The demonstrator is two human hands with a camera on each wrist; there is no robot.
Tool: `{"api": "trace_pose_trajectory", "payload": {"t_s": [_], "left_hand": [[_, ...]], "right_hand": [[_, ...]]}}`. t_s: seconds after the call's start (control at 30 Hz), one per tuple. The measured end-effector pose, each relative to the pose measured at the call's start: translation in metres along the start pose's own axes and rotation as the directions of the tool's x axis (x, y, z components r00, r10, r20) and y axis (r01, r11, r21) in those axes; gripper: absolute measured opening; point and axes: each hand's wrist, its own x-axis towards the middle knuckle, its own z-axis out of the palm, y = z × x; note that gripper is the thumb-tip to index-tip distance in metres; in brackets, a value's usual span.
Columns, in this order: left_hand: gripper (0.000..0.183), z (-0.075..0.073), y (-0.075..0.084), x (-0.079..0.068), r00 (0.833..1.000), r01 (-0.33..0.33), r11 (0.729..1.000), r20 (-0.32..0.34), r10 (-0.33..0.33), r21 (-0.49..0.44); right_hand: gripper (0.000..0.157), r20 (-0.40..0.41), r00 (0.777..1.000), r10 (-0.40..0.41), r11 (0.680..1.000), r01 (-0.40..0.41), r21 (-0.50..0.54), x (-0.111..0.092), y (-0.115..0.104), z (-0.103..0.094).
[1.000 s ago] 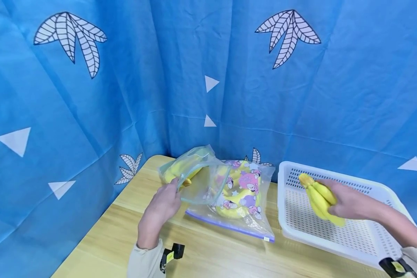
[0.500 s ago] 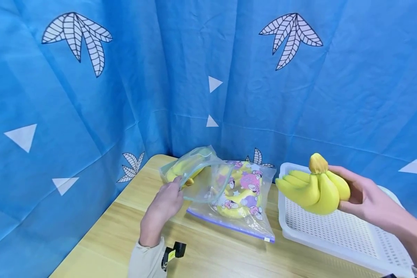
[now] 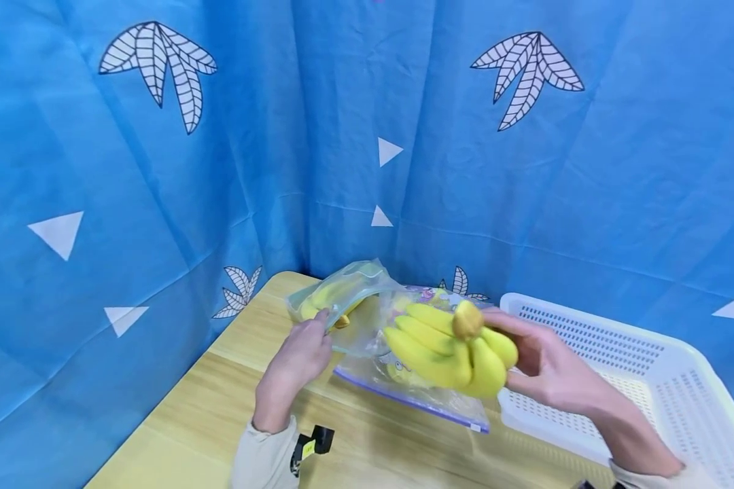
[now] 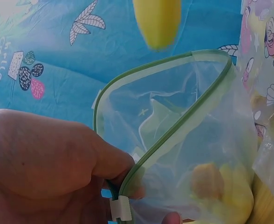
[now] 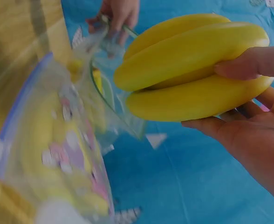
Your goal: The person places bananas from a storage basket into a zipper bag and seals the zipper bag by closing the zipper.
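My left hand (image 3: 296, 360) pinches the rim of a clear zip bag (image 4: 174, 126) with a green edge, beside its white slider (image 4: 121, 208). The bag's mouth gapes, and yellow bananas (image 3: 324, 297) lie inside it. Held in my right hand (image 3: 553, 370) is a bunch of bananas (image 3: 440, 350), raised above a second zip bag (image 3: 404, 384) that it partly covers. In the right wrist view the thumb presses on the bunch (image 5: 193, 70) with fingers beneath it. That second bag, printed with cartoon figures and edged in purple, also has bananas in it.
A white perforated basket (image 3: 587, 333) stands on the right of the wooden table (image 3: 202, 387). Blue curtain (image 3: 342, 102) with leaf prints hangs close behind the table and along its left side.
My right hand has lifted the banana bunch out of the basket and carried it left, over the printed bag. The left hand keeps its grip on the green-edged bag. The view has shifted slightly.
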Motion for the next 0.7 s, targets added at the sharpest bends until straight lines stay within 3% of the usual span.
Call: {"api": "trace_pose_trajectory", "payload": {"t_s": [0.2, 0.3, 0.4, 0.5, 0.63, 0.7], "left_hand": [[0.052, 0.0, -0.003, -0.001, 1.0, -0.007, 1.0, -0.002, 0.007, 0.011], [0.053, 0.0, -0.002, 0.0, 1.0, -0.01, 1.0, 0.0, 0.01, 0.016], [0.053, 0.001, -0.001, -0.001, 1.0, -0.015, 1.0, 0.011, 0.015, 0.003], [0.053, 0.001, -0.001, -0.001, 1.0, -0.022, 1.0, 0.019, 0.022, -0.004], [0.055, 0.001, 0.0, -0.002, 0.999, -0.037, 0.999, 0.017, 0.037, -0.009], [0.057, 0.0, -0.001, -0.002, 0.999, -0.048, 0.999, 0.011, 0.048, -0.015]], "right_hand": [[0.076, -0.009, 0.999, 0.051, 0.996, -0.051, -0.069, 0.037, 0.019, 0.026], [0.079, -0.022, 0.999, 0.028, 0.984, -0.032, -0.178, 0.056, 0.028, 0.035], [0.081, -0.028, 1.0, -0.005, 0.93, -0.005, -0.368, 0.074, 0.034, 0.046], [0.082, -0.01, 1.0, -0.009, 0.845, 0.002, -0.535, 0.089, 0.037, 0.057], [0.082, 0.04, 0.999, 0.023, 0.784, 0.007, -0.621, 0.105, 0.045, 0.067], [0.078, 0.045, 0.998, 0.034, 0.773, 0.002, -0.635, 0.11, 0.049, 0.071]]}}
